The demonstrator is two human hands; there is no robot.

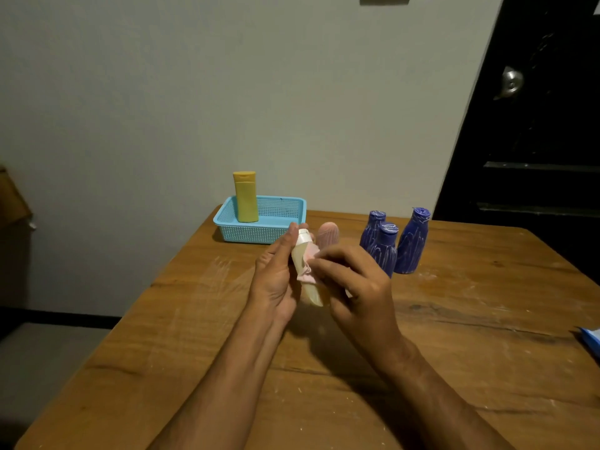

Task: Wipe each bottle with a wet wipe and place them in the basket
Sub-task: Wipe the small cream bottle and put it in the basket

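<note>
scuffed wooden table (pixel 454 319), blue basket (pixel 279 219), three purple bottles (pixel 412 245), pink bottle (pixel 328 233), perhaps a wipe packet (pixel 591 339)

I am in a plain room of a home. Beneath my hands is a scuffed wooden table (pixel 454 319), pushed against a bare pale wall (pixel 227 92) ahead of them. Up and to the right of my grip stands a dark door (pixel 535 125) with a round metal knob (pixel 511 82).
</note>
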